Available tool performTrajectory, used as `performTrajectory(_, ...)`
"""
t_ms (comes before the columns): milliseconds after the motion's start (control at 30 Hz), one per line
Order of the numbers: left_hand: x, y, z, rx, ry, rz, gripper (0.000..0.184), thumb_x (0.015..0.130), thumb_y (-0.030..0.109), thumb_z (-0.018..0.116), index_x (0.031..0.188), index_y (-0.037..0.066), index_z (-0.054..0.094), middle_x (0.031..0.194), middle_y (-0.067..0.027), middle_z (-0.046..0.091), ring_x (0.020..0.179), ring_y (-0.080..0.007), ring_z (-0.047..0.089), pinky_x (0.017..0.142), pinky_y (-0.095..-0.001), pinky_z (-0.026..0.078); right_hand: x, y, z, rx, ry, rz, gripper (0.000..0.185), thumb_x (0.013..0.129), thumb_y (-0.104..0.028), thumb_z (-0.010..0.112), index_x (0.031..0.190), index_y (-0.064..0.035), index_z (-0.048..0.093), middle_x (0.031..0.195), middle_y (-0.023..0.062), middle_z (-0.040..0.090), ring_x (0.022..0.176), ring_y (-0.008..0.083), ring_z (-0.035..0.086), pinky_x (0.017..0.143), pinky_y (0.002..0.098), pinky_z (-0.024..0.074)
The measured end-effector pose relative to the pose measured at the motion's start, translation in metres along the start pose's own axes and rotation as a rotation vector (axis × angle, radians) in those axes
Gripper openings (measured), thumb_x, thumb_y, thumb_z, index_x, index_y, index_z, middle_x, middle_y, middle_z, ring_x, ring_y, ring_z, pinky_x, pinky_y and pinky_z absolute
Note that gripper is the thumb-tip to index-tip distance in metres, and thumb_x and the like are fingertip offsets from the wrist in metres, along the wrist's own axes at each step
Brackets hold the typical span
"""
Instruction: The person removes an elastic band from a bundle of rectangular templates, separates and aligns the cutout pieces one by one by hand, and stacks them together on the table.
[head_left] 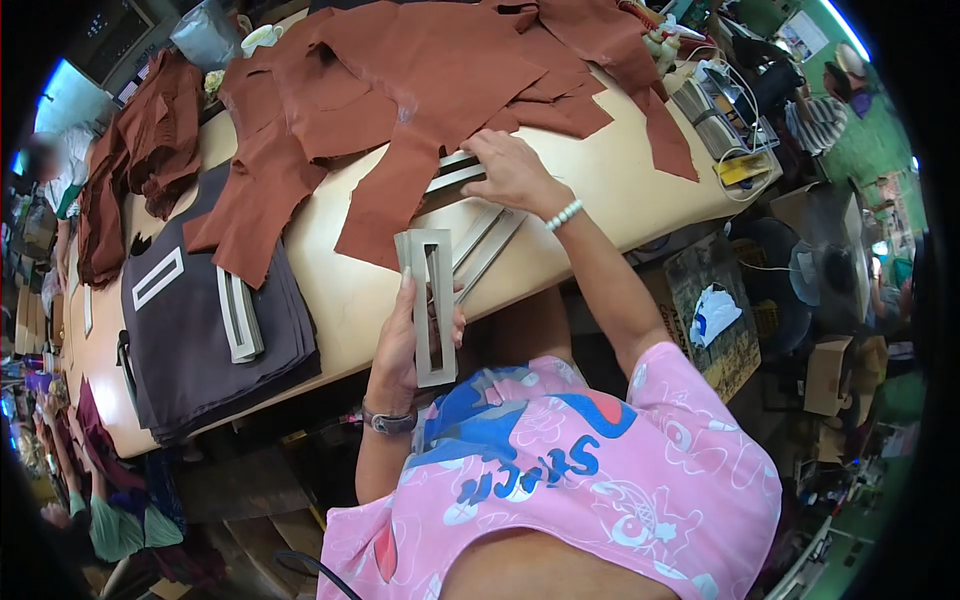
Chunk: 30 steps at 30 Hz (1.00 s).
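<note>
My left hand (398,335) is wrapped round a stack of grey slotted rectangular frames (420,362), held upright in front of my body at the table's edge. My right hand (515,175) reaches over the table, its thumb and fingers closed about the end of more grey slotted frames (452,178) beside the brown fabric. Between the hands, loose slotted frames (490,240) lie at a slant on the tabletop. Cut brown fabric pieces (420,70) are spread in overlapping layers beyond both hands, partly covering the frames by my right hand.
On the left, a pile of dark grey fabric (200,350) bears a white slotted frame (158,278) and a stack of slotted frames (238,315). Bunched brown fabric (150,150) lies behind it. A box of items (715,125) sits at the table's right end. Other people are in the background.
</note>
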<state>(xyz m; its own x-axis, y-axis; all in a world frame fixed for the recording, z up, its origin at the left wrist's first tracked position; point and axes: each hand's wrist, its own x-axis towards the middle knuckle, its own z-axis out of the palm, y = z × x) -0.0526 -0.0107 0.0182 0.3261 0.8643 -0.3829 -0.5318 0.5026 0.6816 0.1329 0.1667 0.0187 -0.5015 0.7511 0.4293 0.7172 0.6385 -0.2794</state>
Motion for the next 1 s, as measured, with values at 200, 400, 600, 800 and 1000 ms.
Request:
performTrajectory(200, -0.004, 0.000, 0.005, -0.080, 0.021, 0.002, 0.062, 0.093, 0.053, 0.027, 0.108, -0.002, 0.049, 0.068, -0.0101, 0.056, 0.057, -0.0145, 0.054, 0.053, -0.0244, 0.046, 0.039, 0.011, -0.010, -0.071, -0.528, 0.021, 0.047, 0.057, -0.030, 0.069, 0.091, -0.0007, 0.055, 0.095, 0.0179, 0.054, 0.090, 0.0329, 0.053, 0.079, 0.0402, 0.0442)
performTrajectory(400, -0.008, 0.005, 0.004, -0.096, 0.016, 0.016, 0.062, 0.093, 0.053, 0.026, 0.108, -0.003, 0.049, 0.068, -0.0109, 0.055, 0.057, -0.0157, 0.053, 0.054, -0.0250, 0.046, 0.031, 0.004, -0.022, -0.087, -0.528, 0.023, 0.042, 0.059, -0.024, 0.065, 0.093, -0.0010, 0.056, 0.102, 0.0165, 0.057, 0.096, 0.0310, 0.055, 0.080, 0.0400, 0.0456)
performTrajectory(600, -0.008, 0.003, 0.001, -0.099, 0.026, 0.018, 0.064, 0.092, 0.054, 0.028, 0.110, -0.004, 0.048, 0.070, -0.0109, 0.055, 0.059, -0.0168, 0.053, 0.054, -0.0265, 0.046, 0.027, 0.016, -0.014, 0.073, -0.493, -0.005, 0.057, 0.060, -0.030, 0.067, 0.106, -0.0006, 0.050, 0.107, 0.0161, 0.056, 0.101, 0.0298, 0.054, 0.083, 0.0376, 0.0436)
performTrajectory(800, -0.010, -0.004, -0.002, -0.162, 0.012, -0.008, 0.063, 0.091, 0.056, 0.029, 0.109, -0.002, 0.047, 0.071, -0.0119, 0.054, 0.059, -0.0197, 0.053, 0.055, -0.0291, 0.046, 0.054, 0.020, -0.003, 0.006, -0.742, 0.018, 0.071, 0.053, -0.034, 0.075, 0.112, -0.0019, 0.053, 0.102, 0.0186, 0.060, 0.099, 0.0315, 0.057, 0.082, 0.0400, 0.0453)
performTrajectory(1000, -0.009, -0.002, 0.002, -0.190, 0.060, -0.062, 0.062, 0.092, 0.055, 0.028, 0.109, -0.002, 0.047, 0.069, -0.0129, 0.053, 0.056, -0.0210, 0.053, 0.052, -0.0304, 0.046, 0.034, 0.010, -0.020, 0.020, -0.635, 0.049, 0.043, 0.059, -0.016, 0.069, 0.098, -0.0022, 0.059, 0.090, 0.0166, 0.063, 0.090, 0.0326, 0.060, 0.075, 0.0411, 0.0471)
